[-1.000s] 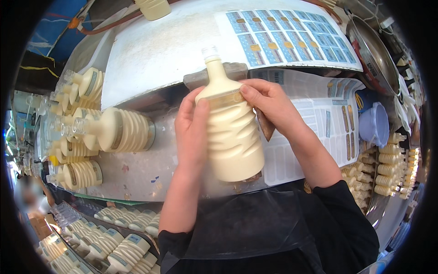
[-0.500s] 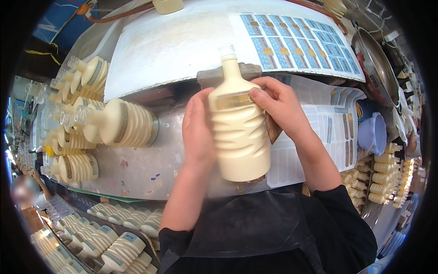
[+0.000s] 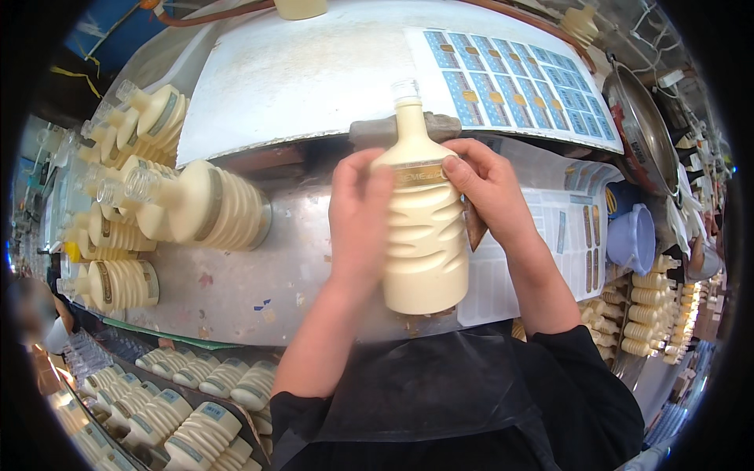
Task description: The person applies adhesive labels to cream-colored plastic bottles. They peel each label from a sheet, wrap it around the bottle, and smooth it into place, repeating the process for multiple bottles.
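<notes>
A cream-coloured bottle [image 3: 426, 255] with wavy ridges and a clear threaded neck rests tilted in front of me, neck pointing away. A narrow gold-brown label [image 3: 412, 174] runs across its shoulder. My right hand [image 3: 493, 188] grips the bottle's right side, its thumb on the label's right end and its fingers around the edge. Blurred by motion, my left hand [image 3: 357, 220] lies against the left side, thumb near the label's left end. How firmly its fingers close cannot be made out. Behind the neck sits a grey padded block [image 3: 369, 135].
Similar bottles [image 3: 228, 208] crowd the table's left; more fill trays [image 3: 204, 436] at lower left. A white board [image 3: 314, 86] bears a sheet of blue labels [image 3: 491, 78]. A partly used label sheet [image 3: 491, 286], purple bucket [image 3: 631, 235] and metal pan [image 3: 648, 129] are right.
My left hand has come in from beside the bottle onto its left edge, over the label's left end. My right hand stays on the right side. The view has shifted slightly.
</notes>
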A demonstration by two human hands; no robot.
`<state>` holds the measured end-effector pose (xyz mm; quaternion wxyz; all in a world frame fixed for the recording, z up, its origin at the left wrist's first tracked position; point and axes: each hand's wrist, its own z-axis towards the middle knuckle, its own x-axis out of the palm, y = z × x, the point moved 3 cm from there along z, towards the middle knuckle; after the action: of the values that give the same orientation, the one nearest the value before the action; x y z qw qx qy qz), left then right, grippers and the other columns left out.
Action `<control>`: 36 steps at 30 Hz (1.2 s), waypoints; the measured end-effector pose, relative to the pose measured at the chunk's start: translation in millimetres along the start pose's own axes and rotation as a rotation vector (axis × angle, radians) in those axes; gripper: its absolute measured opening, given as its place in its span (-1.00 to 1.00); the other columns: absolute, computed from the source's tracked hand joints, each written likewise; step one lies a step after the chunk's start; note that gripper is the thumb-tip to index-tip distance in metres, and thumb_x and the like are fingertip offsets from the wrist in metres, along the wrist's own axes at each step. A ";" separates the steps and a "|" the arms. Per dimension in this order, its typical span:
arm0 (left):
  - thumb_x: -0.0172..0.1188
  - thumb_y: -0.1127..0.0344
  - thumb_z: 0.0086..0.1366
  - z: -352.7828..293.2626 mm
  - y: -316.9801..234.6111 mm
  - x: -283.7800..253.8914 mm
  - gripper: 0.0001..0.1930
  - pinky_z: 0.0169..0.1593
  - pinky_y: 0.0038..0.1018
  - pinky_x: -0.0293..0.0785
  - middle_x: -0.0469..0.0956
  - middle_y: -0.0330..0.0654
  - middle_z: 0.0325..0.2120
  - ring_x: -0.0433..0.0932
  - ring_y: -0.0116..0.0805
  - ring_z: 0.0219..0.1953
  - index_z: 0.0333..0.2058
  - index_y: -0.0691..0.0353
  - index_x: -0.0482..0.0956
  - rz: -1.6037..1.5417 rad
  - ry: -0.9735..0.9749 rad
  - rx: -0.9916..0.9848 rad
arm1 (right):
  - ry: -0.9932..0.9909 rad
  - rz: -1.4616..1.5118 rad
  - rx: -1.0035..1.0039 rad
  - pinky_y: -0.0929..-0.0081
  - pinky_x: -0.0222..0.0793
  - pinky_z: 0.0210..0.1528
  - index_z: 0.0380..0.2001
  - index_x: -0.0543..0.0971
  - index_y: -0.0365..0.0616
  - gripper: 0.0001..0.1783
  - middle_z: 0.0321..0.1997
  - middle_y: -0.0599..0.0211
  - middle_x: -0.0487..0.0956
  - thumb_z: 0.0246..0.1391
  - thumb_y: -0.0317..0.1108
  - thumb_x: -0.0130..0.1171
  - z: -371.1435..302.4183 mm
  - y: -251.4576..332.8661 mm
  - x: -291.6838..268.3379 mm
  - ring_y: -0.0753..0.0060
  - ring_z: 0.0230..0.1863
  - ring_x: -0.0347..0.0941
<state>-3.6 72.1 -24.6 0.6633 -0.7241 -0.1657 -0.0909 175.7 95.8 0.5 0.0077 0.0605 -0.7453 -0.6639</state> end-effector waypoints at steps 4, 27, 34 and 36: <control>0.13 0.18 0.48 0.5 0.2 -0.9 -0.66 0.13 -0.44 0.43 0.48 -0.15 -0.02 0.47 -0.43 0.03 0.06 0.29 0.45 -0.010 -0.006 -0.002 | 0.027 -0.023 0.031 0.64 0.38 -0.09 -0.01 0.57 -0.29 -0.63 -0.21 0.40 0.63 0.30 -0.20 0.22 -1.3 2.1 0.1 0.69 -0.18 0.48; -0.13 0.21 0.59 -1.2 -6.1 1.4 -0.68 0.06 -0.41 0.52 0.59 -0.19 -0.10 0.58 -0.42 -0.04 0.07 0.25 0.49 -0.349 -0.017 -0.196 | -0.097 -1.031 -1.099 0.36 0.51 -0.17 -0.22 0.68 -0.23 -0.66 -0.15 0.18 0.68 -0.18 -0.48 0.28 -59.1 67.7 40.3 0.24 -0.15 0.65; -0.24 0.11 0.61 1.5 8.5 -5.2 -0.60 0.17 -0.34 0.48 0.56 -0.13 -0.05 0.55 -0.33 0.02 0.11 0.26 0.46 -0.502 -0.017 -0.246 | -0.035 -1.015 -1.177 0.38 0.51 -0.14 -0.24 0.67 -0.23 -0.65 -0.15 0.20 0.66 -0.22 -0.47 0.25 -62.6 80.9 62.8 0.24 -0.12 0.65; -0.25 0.08 0.62 -0.3 6.2 -2.8 -0.57 0.19 -0.32 0.47 0.56 -0.12 -0.04 0.55 -0.31 0.04 0.11 0.25 0.46 -0.527 -0.034 -0.269 | -0.011 -1.111 -1.076 0.39 0.49 -0.15 -0.24 0.67 -0.24 -0.64 -0.16 0.21 0.65 -0.24 -0.47 0.24 -62.1 82.3 65.6 0.25 -0.13 0.65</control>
<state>-3.9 71.2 -31.3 0.5121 -0.7390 -0.3454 -0.2689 109.8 36.9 84.9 -0.3017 0.4103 -0.1803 -0.8415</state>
